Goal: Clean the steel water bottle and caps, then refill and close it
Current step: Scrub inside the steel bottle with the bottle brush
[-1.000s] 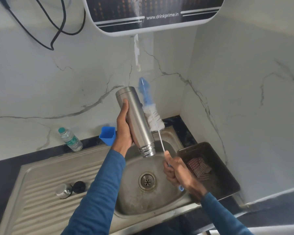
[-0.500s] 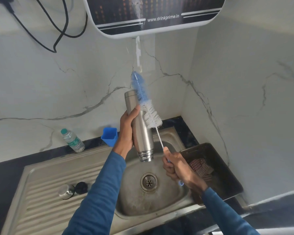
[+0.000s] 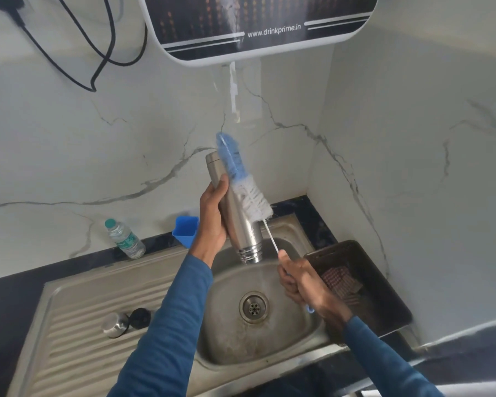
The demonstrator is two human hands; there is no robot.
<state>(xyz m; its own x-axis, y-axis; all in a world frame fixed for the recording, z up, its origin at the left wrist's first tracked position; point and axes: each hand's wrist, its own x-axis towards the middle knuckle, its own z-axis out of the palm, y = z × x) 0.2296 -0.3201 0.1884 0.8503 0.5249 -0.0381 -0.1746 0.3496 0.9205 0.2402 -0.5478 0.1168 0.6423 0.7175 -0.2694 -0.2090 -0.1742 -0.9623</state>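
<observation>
"Steel cylindrical water bottle: where is it?"
"Upside down over the round basin of the steel sink, mouth toward the drain. The left hand wraps its fingers round the body."
"And the right hand?"
"Fist closed on the thin white handle of the blue-and-white bristle bottle brush, whose bristles lie against the bottle's outside."
"The caps?"
"The round steel cap and the round black cap sit just beside each other on the ribbed drainboard, near the basin's left edge. A dark rectangular tray holding a checked cloth sits at the sink's right edge."
</observation>
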